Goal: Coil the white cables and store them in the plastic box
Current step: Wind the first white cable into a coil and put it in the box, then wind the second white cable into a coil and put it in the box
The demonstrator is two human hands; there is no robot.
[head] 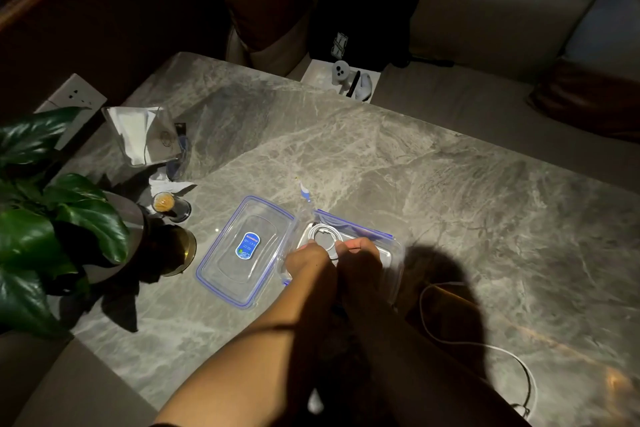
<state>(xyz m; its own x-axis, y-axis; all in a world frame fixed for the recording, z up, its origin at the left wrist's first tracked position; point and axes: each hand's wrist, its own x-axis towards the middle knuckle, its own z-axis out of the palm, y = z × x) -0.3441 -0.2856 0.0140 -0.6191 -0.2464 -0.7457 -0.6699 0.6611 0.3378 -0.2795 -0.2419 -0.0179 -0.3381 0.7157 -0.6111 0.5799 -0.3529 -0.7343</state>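
A clear plastic box (394, 246) with blue trim stands on the marble table near the front. A coiled white cable (323, 234) lies inside it at its far left end. Both hands reach into the box: my left hand (306, 262) and my right hand (358, 255) each pinch the coil with their fingertips. The box's clear lid (247, 250), with a blue label, lies flat just left of the box. A second white cable (485, 347) trails loose across the table at the front right, in shadow.
A potted plant (52, 218) and a dark pot stand at the left edge. A small glass jar (169, 206), a clear tissue holder (145, 135) and a blue-white pen-like item (304, 191) lie behind the lid. A sofa with cushions and a white tray (341, 80) lies beyond the table.
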